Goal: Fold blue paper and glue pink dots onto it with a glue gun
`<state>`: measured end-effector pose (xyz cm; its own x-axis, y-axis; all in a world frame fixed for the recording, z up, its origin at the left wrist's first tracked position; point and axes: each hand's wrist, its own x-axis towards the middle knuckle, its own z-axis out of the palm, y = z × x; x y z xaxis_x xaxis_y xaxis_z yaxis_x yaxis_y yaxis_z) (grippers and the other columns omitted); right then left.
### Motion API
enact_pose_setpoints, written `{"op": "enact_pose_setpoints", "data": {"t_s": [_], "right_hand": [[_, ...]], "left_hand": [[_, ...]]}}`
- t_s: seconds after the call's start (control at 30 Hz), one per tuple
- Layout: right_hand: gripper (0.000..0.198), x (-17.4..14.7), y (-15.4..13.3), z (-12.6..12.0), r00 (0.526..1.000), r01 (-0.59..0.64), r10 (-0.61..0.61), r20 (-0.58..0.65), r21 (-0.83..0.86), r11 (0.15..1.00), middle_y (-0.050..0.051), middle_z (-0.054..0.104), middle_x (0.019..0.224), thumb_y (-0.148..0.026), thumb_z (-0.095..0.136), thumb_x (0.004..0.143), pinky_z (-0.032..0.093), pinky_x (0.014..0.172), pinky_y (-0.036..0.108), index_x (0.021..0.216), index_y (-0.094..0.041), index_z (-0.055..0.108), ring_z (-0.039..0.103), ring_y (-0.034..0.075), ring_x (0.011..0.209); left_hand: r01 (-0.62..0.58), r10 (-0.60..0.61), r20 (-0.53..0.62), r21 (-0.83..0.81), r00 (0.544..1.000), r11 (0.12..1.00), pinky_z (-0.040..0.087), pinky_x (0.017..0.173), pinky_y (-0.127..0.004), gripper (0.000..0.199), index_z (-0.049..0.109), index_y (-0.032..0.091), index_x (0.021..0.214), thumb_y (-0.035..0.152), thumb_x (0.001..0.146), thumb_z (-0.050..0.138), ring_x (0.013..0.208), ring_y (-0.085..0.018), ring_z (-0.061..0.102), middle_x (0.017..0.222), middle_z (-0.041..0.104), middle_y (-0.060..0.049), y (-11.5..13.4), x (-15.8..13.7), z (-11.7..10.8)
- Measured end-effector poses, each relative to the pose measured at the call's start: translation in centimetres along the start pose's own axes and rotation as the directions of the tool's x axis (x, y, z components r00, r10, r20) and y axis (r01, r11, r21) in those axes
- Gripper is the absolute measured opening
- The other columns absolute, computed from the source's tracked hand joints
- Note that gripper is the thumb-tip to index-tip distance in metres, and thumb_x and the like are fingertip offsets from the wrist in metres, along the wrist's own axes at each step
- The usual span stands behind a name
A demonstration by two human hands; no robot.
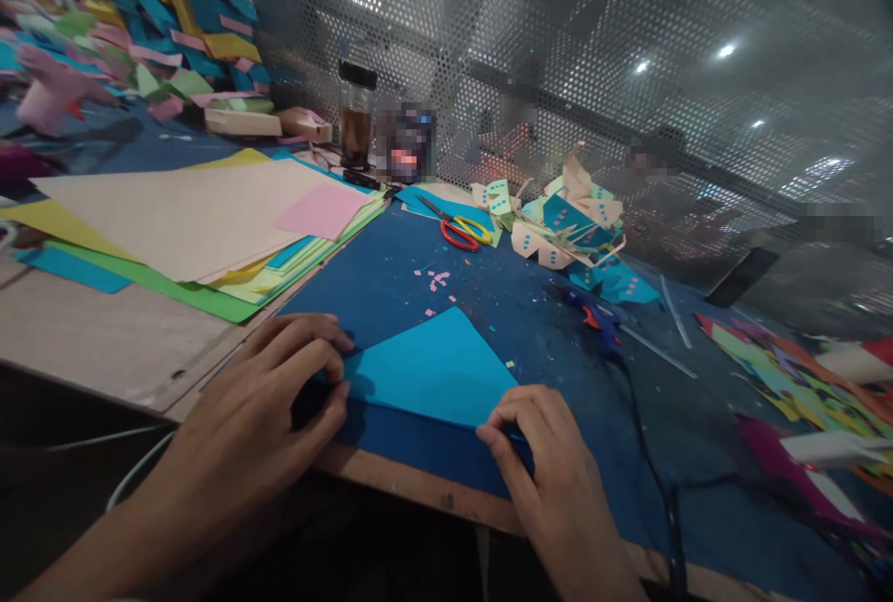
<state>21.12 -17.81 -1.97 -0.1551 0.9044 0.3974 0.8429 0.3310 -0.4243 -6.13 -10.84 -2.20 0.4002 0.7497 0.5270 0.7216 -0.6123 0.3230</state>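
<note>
A sheet of blue paper (433, 365), folded into a triangle, lies on the dark blue tabletop near its front edge, with its peak pointing away from me. My left hand (297, 383) is closed at the left corner, thumb and fingers pinching the paper there and hiding that tip. At the opposite corner my right hand (540, 439) pinches the lower folded edge between thumb and fingers. Tiny pink paper scraps (436, 281) are scattered just beyond the triangle's peak.
Stacked coloured sheets (160, 211) lie at left. Scissors (464, 232), a glue gun (596, 318) with its cable, and cut paper pieces (568, 220) are beyond my hands. A lidded bottle (356, 118) stands against the perforated metal screen. Coloured strips (802, 369) lie at right.
</note>
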Motion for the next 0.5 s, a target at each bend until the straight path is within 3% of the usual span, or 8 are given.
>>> {"op": "enact_pose_setpoints", "data": {"t_s": [0.5], "right_hand": [[0.014, -0.02, -0.1, 0.12, 1.0, -0.014, 0.014, -0.009, -0.03, 0.999, 0.004, 0.059, 0.093, -0.028, 0.054, 0.1, 0.043, 0.075, 0.035, 0.087, -0.024, 0.055, 0.055, 0.022, 0.089]], "left_hand": [[0.083, -0.083, -0.014, -0.003, 0.996, 0.997, 0.047, 0.097, -0.056, 0.008, 0.054, 0.025, 0.079, 0.03, 0.085, 0.056, 0.119, -0.034, 0.054, 0.112, 0.065, -0.008, 0.46, 0.28, -0.16]]}}
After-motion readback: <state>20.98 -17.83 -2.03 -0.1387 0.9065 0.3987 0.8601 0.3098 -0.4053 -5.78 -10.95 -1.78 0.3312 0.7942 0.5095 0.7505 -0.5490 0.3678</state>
